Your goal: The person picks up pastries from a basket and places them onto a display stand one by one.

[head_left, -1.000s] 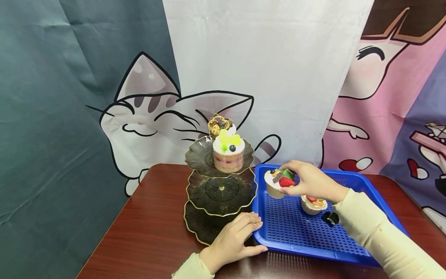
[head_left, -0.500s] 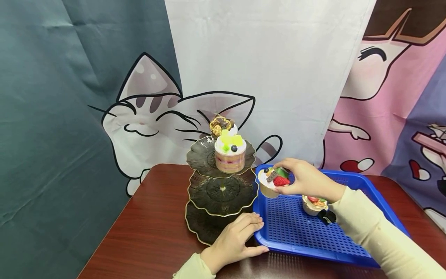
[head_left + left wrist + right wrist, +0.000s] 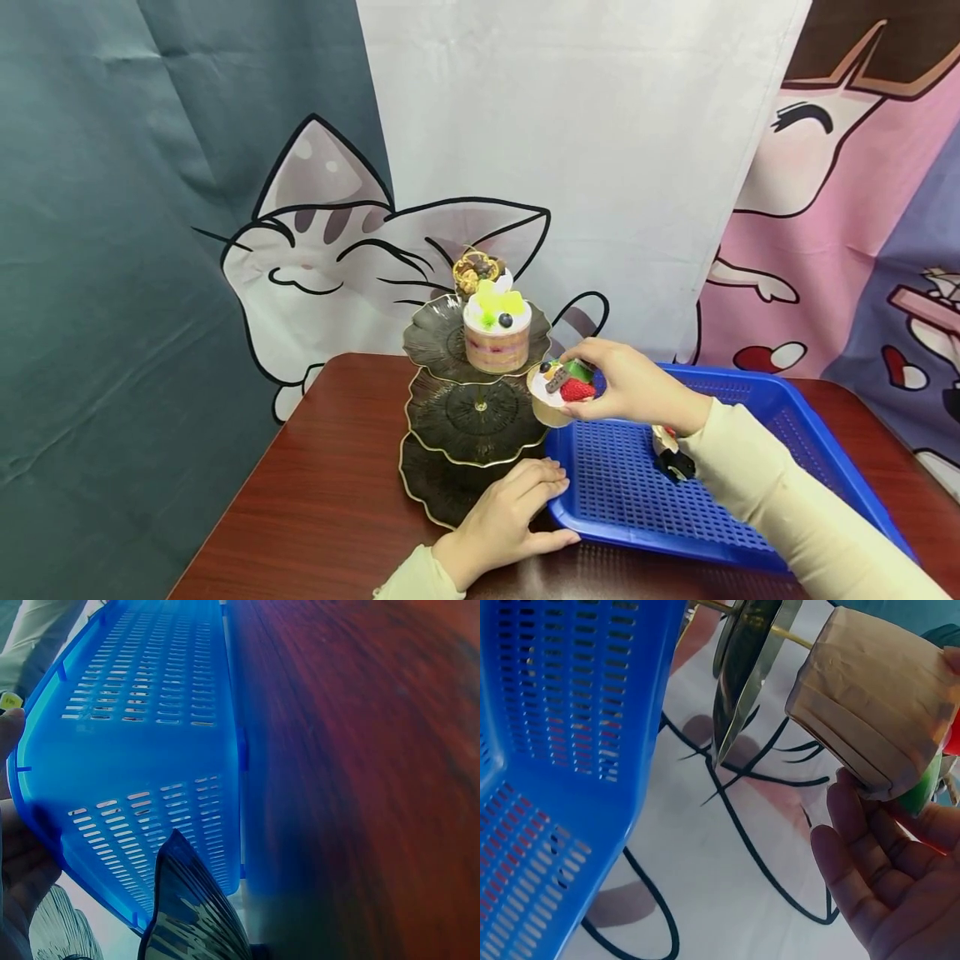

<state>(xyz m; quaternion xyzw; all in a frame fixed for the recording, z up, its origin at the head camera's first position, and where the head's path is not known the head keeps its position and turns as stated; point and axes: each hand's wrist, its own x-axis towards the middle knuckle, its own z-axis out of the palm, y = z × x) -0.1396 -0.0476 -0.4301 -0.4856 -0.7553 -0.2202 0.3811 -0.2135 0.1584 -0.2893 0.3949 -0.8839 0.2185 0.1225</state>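
One fruit-topped cake [image 3: 550, 412] hangs in the air by the left rim of the blue basket [image 3: 645, 542], beside the stand [image 3: 442, 408]. We see the right hand's grip [image 3: 633, 379] pinching its side; the left hand [image 3: 506, 517] rests on the basket rim, fingers loosely spread. We judge it light, its papery wrapper [image 3: 874, 697] stiffish, its topping [image 3: 576, 389] delicate, so we favour holding the wrapper.

Smooth plastic basket [image 3: 618, 492], creased matt paper-like cake cup [image 3: 874, 701], glossy ribbed tiered stand [image 3: 446, 408], wood-grained tabletop [image 3: 315, 500], wrinkled cloth backdrop [image 3: 585, 125]
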